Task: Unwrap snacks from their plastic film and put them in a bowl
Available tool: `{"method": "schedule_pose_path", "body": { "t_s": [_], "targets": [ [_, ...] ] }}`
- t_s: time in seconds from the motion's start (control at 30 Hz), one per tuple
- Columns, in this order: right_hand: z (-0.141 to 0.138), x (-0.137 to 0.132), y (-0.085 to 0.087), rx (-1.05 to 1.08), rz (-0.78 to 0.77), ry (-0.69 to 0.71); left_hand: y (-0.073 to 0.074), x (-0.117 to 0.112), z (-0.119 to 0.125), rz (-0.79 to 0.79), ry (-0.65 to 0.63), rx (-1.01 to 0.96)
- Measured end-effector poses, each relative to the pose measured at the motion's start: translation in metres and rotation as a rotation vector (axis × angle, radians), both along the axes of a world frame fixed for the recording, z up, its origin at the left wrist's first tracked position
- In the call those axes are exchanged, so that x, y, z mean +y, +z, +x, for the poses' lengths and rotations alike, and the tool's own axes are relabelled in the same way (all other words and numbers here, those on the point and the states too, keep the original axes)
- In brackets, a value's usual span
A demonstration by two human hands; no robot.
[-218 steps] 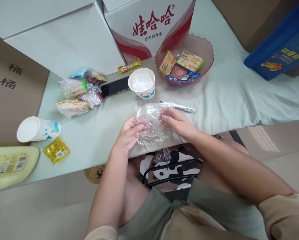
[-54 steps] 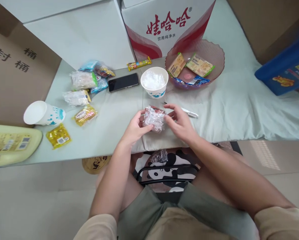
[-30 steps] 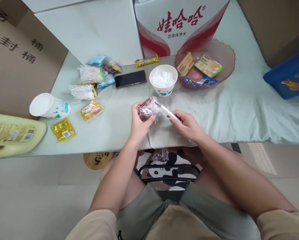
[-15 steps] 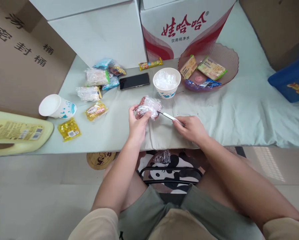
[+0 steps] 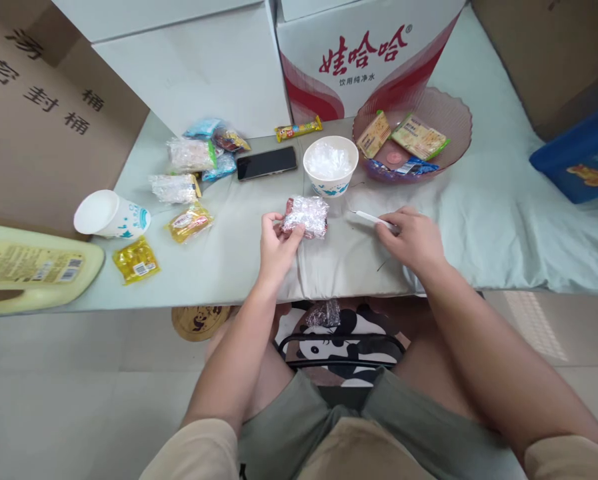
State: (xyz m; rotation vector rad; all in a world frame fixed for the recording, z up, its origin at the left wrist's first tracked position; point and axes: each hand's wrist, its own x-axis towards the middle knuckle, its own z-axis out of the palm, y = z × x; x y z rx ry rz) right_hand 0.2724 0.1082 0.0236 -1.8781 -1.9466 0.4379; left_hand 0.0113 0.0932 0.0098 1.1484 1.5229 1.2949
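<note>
My left hand (image 5: 279,248) is closed on a small packet (image 5: 306,217), reddish-brown at its edges and covered in crinkled clear wrap. The thumb rests on its near side. To the right, my right hand (image 5: 413,239) grips a slim white-handled tool with a thin tip (image 5: 371,217), which points left toward the packet. A gap separates tip and packet; the kind of tool is hard to make out. Just behind the packet stands a paper cup (image 5: 331,183) with crumpled clear wrap (image 5: 330,161) inside.
Wrapped snacks (image 5: 191,154) lie at the left beside a phone (image 5: 267,163). A tipped paper cup (image 5: 133,218) and a yellow jug (image 5: 86,260) are farther left. At the back right, a pink bowl (image 5: 459,130) holds snack packs. Boxes (image 5: 189,77) line the table's back.
My right hand has drawn the white-handled tool away to the right, off the packet. The packet has turned flatter in my left hand and moved slightly right.
</note>
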Motion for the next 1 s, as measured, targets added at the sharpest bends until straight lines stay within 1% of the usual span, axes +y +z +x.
{"method": "schedule_pose_path", "body": {
  "t_s": [0.1,0.17,0.2,0.27,0.33,0.4,0.43,0.5,0.63,0.73,0.8,0.93,1.0],
  "targets": [
    [0.002,0.003,-0.008,-0.108,0.032,-0.055,0.002,-0.004,-0.004,-0.009,-0.076,0.337],
    [0.0,0.004,-0.013,-0.144,0.105,-0.052,0.002,-0.006,-0.006,0.066,-0.069,0.55],
    [-0.001,0.005,-0.015,-0.146,0.145,-0.04,0.002,-0.006,-0.007,0.132,-0.044,0.615],
    [-0.006,0.004,-0.018,-0.115,0.208,0.02,0.0,-0.005,-0.008,0.272,-0.033,0.67],
    [-0.013,0.001,-0.019,-0.054,0.236,0.129,-0.001,-0.004,-0.008,0.365,-0.121,0.683],
    [-0.021,-0.002,-0.02,0.028,0.241,0.238,0.0,-0.004,-0.006,0.39,-0.235,0.682],
    [-0.025,-0.004,-0.02,0.079,0.237,0.282,0.001,-0.004,-0.005,0.379,-0.268,0.677],
    [-0.033,-0.008,-0.019,0.185,0.222,0.347,0.005,-0.007,-0.002,0.332,-0.274,0.645],
    [-0.042,-0.012,-0.019,0.328,0.179,0.453,0.01,-0.011,-0.001,0.264,-0.239,0.493],
    [-0.044,-0.011,-0.019,0.363,0.157,0.502,0.011,-0.011,0.0,0.205,-0.18,0.28],
    [-0.044,-0.011,-0.018,0.374,0.156,0.505,0.012,-0.01,0.0,0.126,-0.155,0.066],
    [-0.045,-0.012,-0.013,0.386,0.191,0.495,0.021,-0.007,0.001,-0.041,-0.173,-0.445],
    [-0.045,-0.012,-0.01,0.397,0.212,0.494,0.026,-0.005,0.001,-0.083,-0.144,-0.593]
  ]
}}
